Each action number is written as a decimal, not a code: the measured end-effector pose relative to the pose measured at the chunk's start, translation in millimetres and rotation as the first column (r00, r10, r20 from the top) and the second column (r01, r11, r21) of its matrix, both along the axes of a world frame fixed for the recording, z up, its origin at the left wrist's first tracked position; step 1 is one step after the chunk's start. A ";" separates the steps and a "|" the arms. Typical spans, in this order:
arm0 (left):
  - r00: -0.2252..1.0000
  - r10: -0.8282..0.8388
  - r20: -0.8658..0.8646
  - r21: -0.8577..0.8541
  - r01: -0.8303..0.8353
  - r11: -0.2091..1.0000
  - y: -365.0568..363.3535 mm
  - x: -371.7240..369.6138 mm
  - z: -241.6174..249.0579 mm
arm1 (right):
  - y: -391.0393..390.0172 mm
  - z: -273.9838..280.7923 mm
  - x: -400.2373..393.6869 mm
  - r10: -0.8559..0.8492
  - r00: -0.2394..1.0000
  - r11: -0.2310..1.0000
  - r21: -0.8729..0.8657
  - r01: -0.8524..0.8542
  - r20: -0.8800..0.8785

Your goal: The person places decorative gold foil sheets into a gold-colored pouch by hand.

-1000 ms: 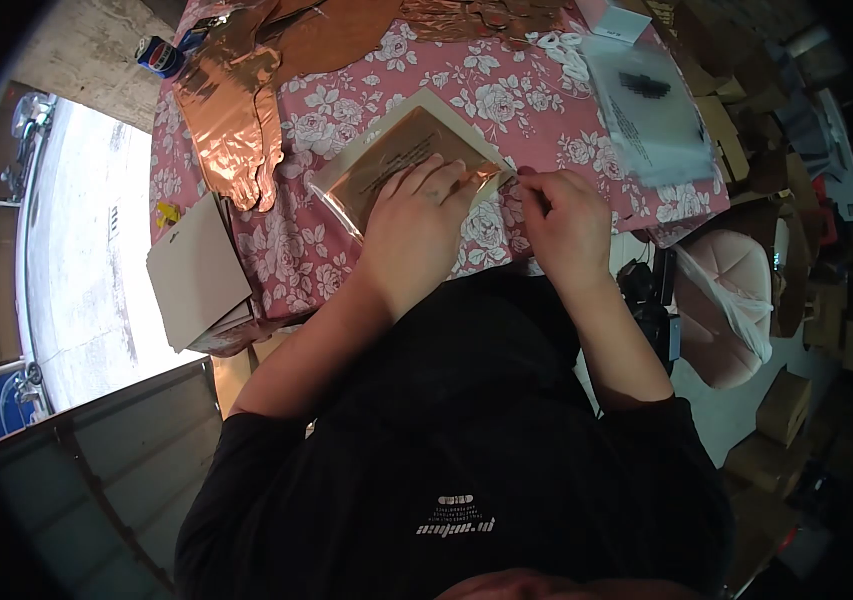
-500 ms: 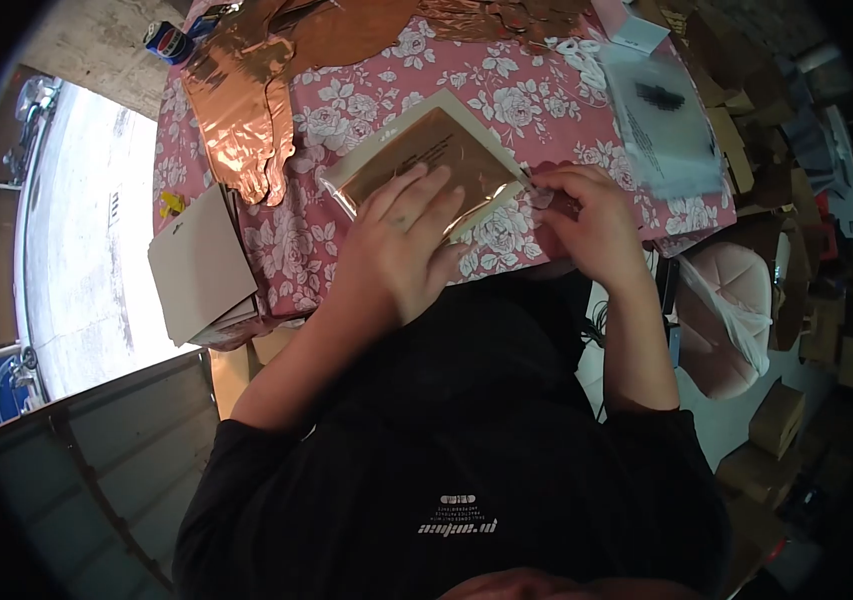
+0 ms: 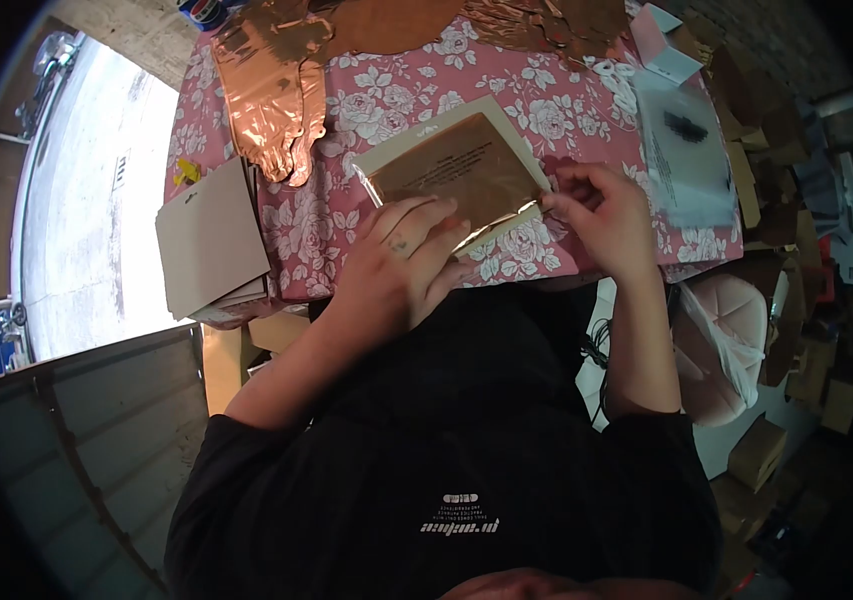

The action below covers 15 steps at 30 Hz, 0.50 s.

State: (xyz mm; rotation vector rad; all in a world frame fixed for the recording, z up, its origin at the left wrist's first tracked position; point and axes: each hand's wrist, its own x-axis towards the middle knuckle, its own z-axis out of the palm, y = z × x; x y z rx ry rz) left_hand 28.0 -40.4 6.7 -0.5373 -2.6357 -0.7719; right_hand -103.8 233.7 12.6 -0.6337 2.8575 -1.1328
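Observation:
A flat copper-coloured foil packet (image 3: 476,165) with small dark print and a shiny clear film edge lies on a beige card (image 3: 428,131), slightly turned on the table. My left hand (image 3: 408,245) rests over its lower left part, fingers stretched out and laid on the film. At the packet's right corner, my right hand (image 3: 606,215) has thumb and forefinger pinched together on the edge. The exact bit between those fingertips is too small to make out clearly.
Copper foil sheets (image 3: 271,95) spread along the table's far side. Beige cards (image 3: 211,240) are stacked at the left edge. Clear printed bags (image 3: 686,160), a white box (image 3: 664,45) and a white cord (image 3: 614,85) lie right. A pink padded stool (image 3: 721,340) stands below.
My right hand has come in to the packet's corner, where a clear scrap showed at its fingertips before. My left hand has slid toward the packet's near edge. The whole view has shifted slightly.

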 end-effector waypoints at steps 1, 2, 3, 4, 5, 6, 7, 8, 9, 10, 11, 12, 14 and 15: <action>1.000 0.006 0.023 0.030 -0.007 1.000 -2.3 2.4 -0.2 | 3.2 -3.0 3.4 0.026 0.996 0.995 -0.099 -0.017 0.090; 1.000 0.013 0.025 0.032 -0.014 0.999 -5.1 3.8 -0.7 | 5.3 -5.7 4.0 0.060 0.982 0.980 -0.197 -0.025 0.178; 0.998 -0.018 0.065 -0.026 0.020 0.999 -7.7 5.0 -1.3 | 6.5 -7.6 1.8 0.065 0.982 0.980 -0.196 -0.029 0.179; 0.993 -0.050 0.107 -0.082 0.058 0.995 -9.5 5.9 -1.9 | 7.6 -9.2 -0.9 0.064 0.985 0.986 -0.161 -0.038 0.159; 0.993 -0.049 0.108 -0.081 0.058 0.995 -10.4 6.3 -3.3 | 8.0 -10.0 -3.3 0.062 0.989 0.991 -0.127 -0.044 0.138; 0.995 -0.059 0.078 -0.085 0.066 0.994 -11.1 5.7 -5.4 | 6.2 -7.5 -6.3 0.061 0.989 0.991 -0.126 -0.044 0.137; 0.996 -0.069 0.050 -0.090 0.073 0.993 -12.2 5.5 -7.0 | 3.0 -3.1 -9.4 0.039 0.973 0.990 -0.139 -0.007 0.228; 0.996 -0.068 0.052 -0.089 0.072 0.993 -14.0 5.4 -7.6 | 0.6 -1.1 -10.9 0.020 0.947 0.989 -0.147 0.028 0.320; 0.994 -0.083 0.065 -0.084 0.088 0.993 -16.0 5.1 -8.0 | 0.4 -1.2 -11.9 0.023 0.947 0.989 -0.146 0.025 0.321; 0.992 -0.098 0.075 -0.080 0.104 0.991 -17.6 5.0 -8.2 | 1.1 -1.2 -13.9 0.024 0.918 0.980 -0.189 0.056 0.396; 0.993 -0.093 0.073 -0.080 0.099 0.992 -18.5 5.3 -8.8 | 1.4 -0.7 -15.9 0.029 0.883 0.969 -0.229 0.090 0.468; 0.993 -0.104 0.062 -0.067 0.108 0.992 -19.3 6.0 -9.9 | 1.1 2.4 -15.9 0.033 0.884 0.970 -0.228 0.084 0.467; 0.992 -0.111 0.052 -0.052 0.114 0.992 -20.8 8.0 -13.0 | 1.3 10.0 -13.8 0.163 0.802 0.894 -0.430 0.126 0.574; 0.993 -0.109 0.036 -0.029 0.110 0.993 -21.1 9.3 -15.1 | 1.9 9.2 -15.5 0.165 0.801 0.895 -0.428 0.124 0.576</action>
